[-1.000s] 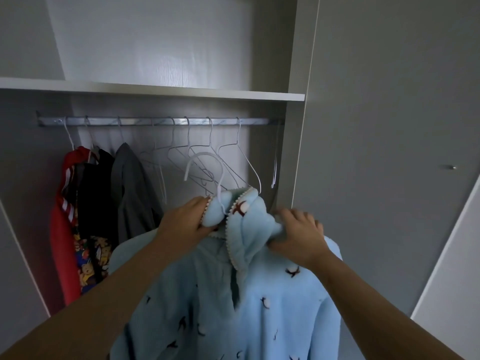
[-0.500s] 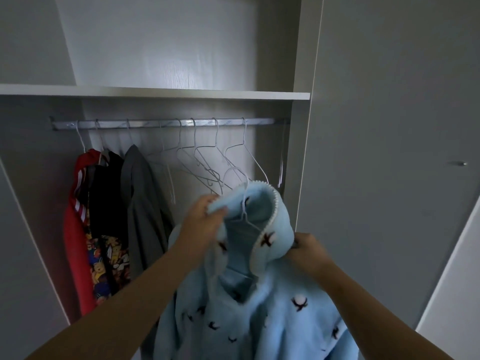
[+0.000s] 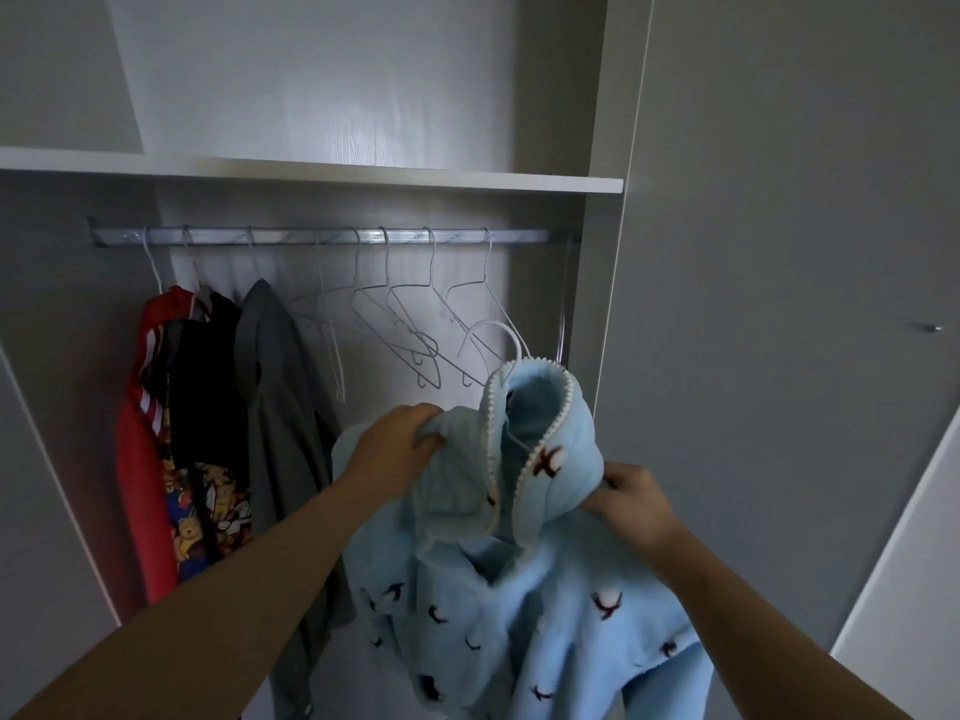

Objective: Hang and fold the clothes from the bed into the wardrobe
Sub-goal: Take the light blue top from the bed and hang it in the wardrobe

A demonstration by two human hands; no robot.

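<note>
A fluffy light-blue hooded jacket with small dark-and-white motifs hangs in front of the open wardrobe. My left hand grips its left shoulder fabric. My right hand grips the right side below the hood. A white hanger hook sticks up out of the hood opening, below the metal rail; the hanger's body is hidden inside the jacket.
On the rail's left hang a red jacket, a black garment with cartoon print and a grey garment. Several bare wire hangers hang at the middle and right. A shelf lies above. The wardrobe door stands at right.
The hood has opened and risen, and the hanger hook now pokes out above it. My left hand shifted from the collar to the left shoulder; my right hand dropped lower on the right side.
</note>
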